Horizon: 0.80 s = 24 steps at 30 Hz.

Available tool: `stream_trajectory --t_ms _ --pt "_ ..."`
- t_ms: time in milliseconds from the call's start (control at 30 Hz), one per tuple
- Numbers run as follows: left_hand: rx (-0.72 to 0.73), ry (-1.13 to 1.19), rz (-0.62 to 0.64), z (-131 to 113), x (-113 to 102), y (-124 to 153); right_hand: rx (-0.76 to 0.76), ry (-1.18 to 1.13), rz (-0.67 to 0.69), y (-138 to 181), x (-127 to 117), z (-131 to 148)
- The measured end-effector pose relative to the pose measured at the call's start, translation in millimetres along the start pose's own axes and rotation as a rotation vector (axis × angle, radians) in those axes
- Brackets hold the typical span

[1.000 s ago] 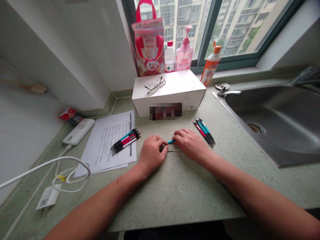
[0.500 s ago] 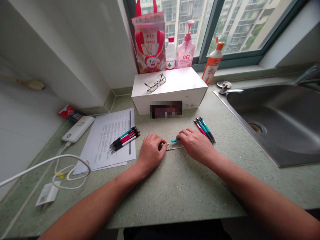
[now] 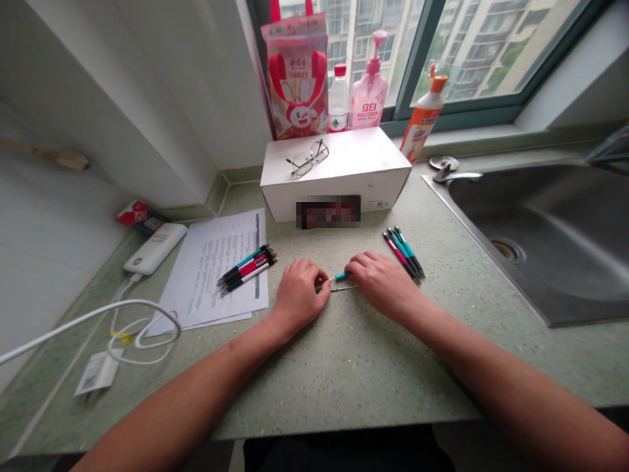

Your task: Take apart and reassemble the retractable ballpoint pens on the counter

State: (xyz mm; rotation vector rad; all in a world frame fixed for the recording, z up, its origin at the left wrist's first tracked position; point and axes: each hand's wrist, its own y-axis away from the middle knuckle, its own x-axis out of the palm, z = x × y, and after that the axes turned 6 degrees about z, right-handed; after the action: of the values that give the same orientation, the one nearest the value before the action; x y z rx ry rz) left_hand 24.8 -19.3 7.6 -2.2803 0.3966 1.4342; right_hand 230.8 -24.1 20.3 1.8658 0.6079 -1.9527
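In the head view my left hand (image 3: pixel 301 292) rests on the counter, thumb and fingers pinched around a thin pen part. Its pale tip shows beside the fingertips; the rest is mostly hidden. Facing it, my right hand (image 3: pixel 381 278) is closed on a teal pen barrel (image 3: pixel 341 276), whose end points at the left fingertips. Just below the barrel, a thin pale rod (image 3: pixel 344 288) spans the gap between the hands; I cannot tell whether either hand grips it. Several pens (image 3: pixel 248 267) lie on the printed sheets (image 3: pixel 206 262) to the left. More pens (image 3: pixel 403 252), red and teal, lie to the right.
Behind the hands stands a white box (image 3: pixel 339 157) with eyeglasses (image 3: pixel 308 159) on top. A steel sink (image 3: pixel 540 236) is at the right. At left lie a white power bank (image 3: pixel 156 249), a cable (image 3: pixel 142 303) and a charger (image 3: pixel 98 372). Bottles (image 3: pixel 369 92) line the window.
The view has shifted slightly. The gap between the left fingertips and the teal barrel looks a little smaller. Both hands keep their grip, and the pens at the sides have stayed put.
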Motion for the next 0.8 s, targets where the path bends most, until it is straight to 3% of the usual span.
stream_trajectory --t_ms 800 --pt "0.042 0.034 -0.020 2.6 2.1 1.9 -0.031 0.161 -0.047 -0.1 -5.9 7.4"
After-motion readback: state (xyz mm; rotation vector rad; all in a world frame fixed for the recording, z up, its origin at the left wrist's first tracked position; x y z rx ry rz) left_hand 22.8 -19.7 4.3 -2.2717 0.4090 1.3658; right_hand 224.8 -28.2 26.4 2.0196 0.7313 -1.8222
